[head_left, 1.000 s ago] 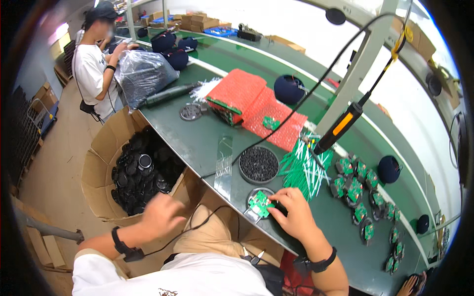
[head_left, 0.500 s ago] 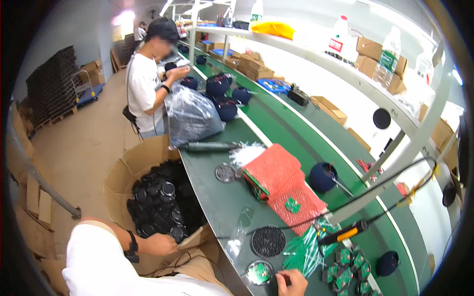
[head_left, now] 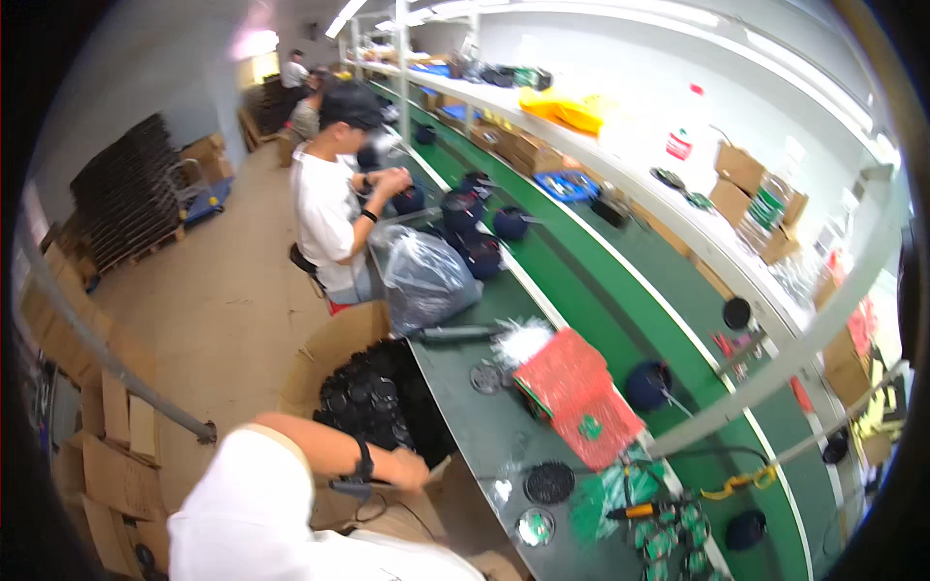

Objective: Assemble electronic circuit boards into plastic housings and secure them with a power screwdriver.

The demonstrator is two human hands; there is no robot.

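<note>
My left hand (head_left: 409, 472) is over the near edge of a large cardboard box (head_left: 334, 334) filled with round black plastic parts (head_left: 363, 397). A black band circles the wrist; motion smears the fingers, so I cannot see whether they hold anything. My right hand is out of the picture. On the green bench, a round black housing with a green circuit board (head_left: 536, 527) lies near a round black dish of small dark pieces (head_left: 549, 482). Beside them are green and white strips (head_left: 593, 505) and an orange and black electric screwdriver (head_left: 639, 510).
Red bubble wrap (head_left: 572, 382) carries a small green board (head_left: 590, 426). Several boards in black housings (head_left: 668, 542) sit at the lower right. Navy round items (head_left: 649, 385) stand along the green conveyor (head_left: 620, 300). A co-worker (head_left: 325, 208) works beyond a clear plastic bag (head_left: 426, 276).
The view has shifted, so the bench appears lower. My left hand has moved from the black parts toward the box's near edge. My right hand has left the picture.
</note>
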